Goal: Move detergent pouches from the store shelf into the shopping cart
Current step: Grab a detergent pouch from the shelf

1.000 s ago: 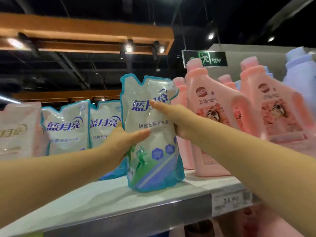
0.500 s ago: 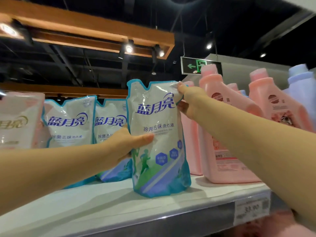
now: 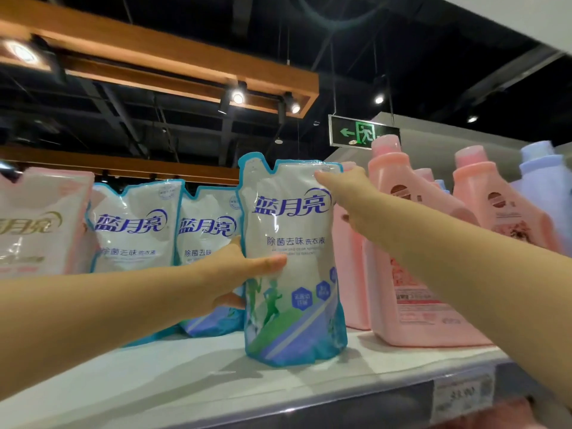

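A person's left hand [image 3: 235,274] grips the side of a blue-and-white detergent pouch [image 3: 291,261] standing upright on a white store shelf [image 3: 185,376], while the right hand [image 3: 346,196] pinches its top corner. Two matching pouches [image 3: 136,224] stand behind; pink bottles [image 3: 411,243] line the right.

Front pouch [image 3: 291,261] upright near shelf [image 3: 185,376] front edge, forward of row; bare shelf strip open before it and toward left front. Above pouch tops: open air up to ceiling. Left side: rear blue pouches [image 3: 133,224] just behind, left hand [image 3: 235,274] filling gap between them and front pouch. Right side tight: pink bottles [image 3: 411,274] just beside, right hand [image 3: 346,196] at pouch top corner in narrow gap. Pink-white pouch [image 3: 37,224] far left, well apart
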A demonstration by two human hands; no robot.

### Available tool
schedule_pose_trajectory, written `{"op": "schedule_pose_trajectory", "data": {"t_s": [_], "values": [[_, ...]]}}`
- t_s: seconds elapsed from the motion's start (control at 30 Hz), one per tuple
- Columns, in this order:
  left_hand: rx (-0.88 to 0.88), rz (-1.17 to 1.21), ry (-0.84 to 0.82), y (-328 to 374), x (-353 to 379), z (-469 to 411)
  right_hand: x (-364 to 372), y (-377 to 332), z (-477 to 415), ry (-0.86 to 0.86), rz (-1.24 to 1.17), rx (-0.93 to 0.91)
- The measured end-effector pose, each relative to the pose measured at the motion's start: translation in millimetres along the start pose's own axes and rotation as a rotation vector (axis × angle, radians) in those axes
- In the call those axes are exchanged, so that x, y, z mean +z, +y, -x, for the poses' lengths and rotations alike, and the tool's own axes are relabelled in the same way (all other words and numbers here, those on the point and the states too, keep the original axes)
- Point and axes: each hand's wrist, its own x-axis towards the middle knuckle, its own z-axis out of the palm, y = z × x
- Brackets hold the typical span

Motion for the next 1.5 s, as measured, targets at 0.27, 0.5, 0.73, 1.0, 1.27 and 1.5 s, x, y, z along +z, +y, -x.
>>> {"op": "schedule_pose_trajectory", "data": {"t_s": [0.27, 0.5, 0.73, 1.0, 1.27, 1.5], "values": [[-0.152, -0.258, 0.056, -25.2, 11.7, 26.6, -11.6, 49.3, 111.4, -0.445, 1.084, -0.425], [-0.169, -0.258, 0.123, -25.0, 20.1, 8.1, 5.6, 56.5, 95.5, -0.415, 1.429, -0.409], [-0.247, -0.448, 0.178, -26.6, 27.4, -19.5, 19.1, 96.3, 70.8, -0.541, 1.552, -0.398], [-0.22, -0.383, 0.162, -40.0, 23.9, -36.3, 11.9, 101.9, 71.9, -0.681, 1.295, -0.241], [-0.177, -0.277, 0.094, -40.4, 20.6, -28.3, 9.6, 94.3, 82.7, -0.697, 1.152, -0.268], [-0.158, -0.183, 0.083, -44.3, 18.1, -27.5, 10.2, 94.1, 85.3, -0.661, 1.144, -0.313]]}}
